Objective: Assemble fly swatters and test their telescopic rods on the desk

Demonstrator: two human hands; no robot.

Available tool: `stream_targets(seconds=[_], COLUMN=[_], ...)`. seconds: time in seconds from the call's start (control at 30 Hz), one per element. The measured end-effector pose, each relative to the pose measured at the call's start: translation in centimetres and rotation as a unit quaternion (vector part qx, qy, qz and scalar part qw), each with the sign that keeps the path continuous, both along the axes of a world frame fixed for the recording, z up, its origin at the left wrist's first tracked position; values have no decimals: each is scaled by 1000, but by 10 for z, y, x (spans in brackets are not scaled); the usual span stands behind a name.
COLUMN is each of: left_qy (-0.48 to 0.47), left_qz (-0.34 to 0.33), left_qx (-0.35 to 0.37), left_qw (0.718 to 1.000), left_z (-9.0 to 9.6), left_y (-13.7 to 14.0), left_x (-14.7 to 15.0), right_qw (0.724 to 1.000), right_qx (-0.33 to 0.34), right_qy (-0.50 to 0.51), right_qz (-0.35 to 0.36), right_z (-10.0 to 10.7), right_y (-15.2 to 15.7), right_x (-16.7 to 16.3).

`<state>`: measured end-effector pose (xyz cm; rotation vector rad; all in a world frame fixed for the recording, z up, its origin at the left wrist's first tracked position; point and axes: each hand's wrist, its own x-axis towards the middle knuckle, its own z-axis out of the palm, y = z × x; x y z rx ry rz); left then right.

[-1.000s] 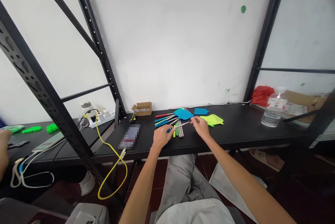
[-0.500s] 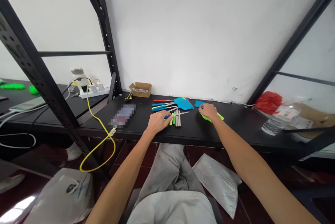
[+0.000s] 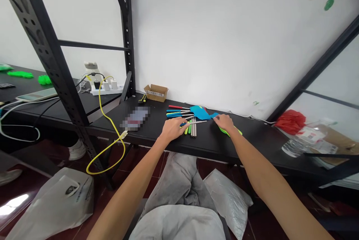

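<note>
My left hand (image 3: 173, 129) pinches a thin metal rod with a blue handle (image 3: 199, 122), its bare end pointing right. A flat blue plastic piece (image 3: 214, 115), like a fly swatter head, is between the fingers of my right hand (image 3: 224, 121). Partly under that hand lie yellow-green flat pieces (image 3: 238, 131). Between the hands are several bare metal rods (image 3: 193, 130) and short green handles (image 3: 189, 127). Behind them lies a pile of fly swatters with blue heads (image 3: 200, 112) and blue or red handles (image 3: 174, 106); some heads overlap.
On the black table (image 3: 157, 118), a small cardboard box (image 3: 156, 93) and a yellow-black cutter (image 3: 142, 100) lie back left, near a blurred phone (image 3: 136, 118). A yellow cable (image 3: 112, 122) hangs over the edge. A bottle (image 3: 294, 146) and red bag (image 3: 290, 122) stand right, beside the frame.
My right hand has drawn the blue piece off the yellow-green pieces, to the left, closer to the rod. My left hand still holds the rod. The camera view has shifted.
</note>
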<state>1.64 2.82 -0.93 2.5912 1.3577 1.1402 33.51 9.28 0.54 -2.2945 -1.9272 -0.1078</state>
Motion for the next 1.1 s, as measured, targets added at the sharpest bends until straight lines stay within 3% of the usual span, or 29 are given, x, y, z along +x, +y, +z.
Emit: stream_targets(seconds=[0.1, 0.27, 0.53, 0.77, 0.9, 1.1], left_qy=[-3, 4, 4, 8, 2, 1], left_qz=[-2, 5, 6, 9, 3, 0], left_qx=[1, -7, 7, 5, 14, 17], left_qw=[1000, 1000, 1000, 1000, 1000, 1000], left_z=[-1, -1, -5, -5, -5, -5], left_y=[0, 0, 2, 2, 2, 3], left_x=[0, 0, 0, 0, 0, 0], right_qw=[998, 992, 992, 993, 1000, 999], right_qx=[17, -15, 12, 51, 4, -20], right_qy=[8, 32, 28, 15, -4, -26], right_qz=[-57, -121, -123, -109, -29, -30], right_z=[-6, -11, -5, -13, -15, 0], right_y=[2, 4, 0, -1, 3, 7], right_x=[3, 14, 14, 9, 8, 9])
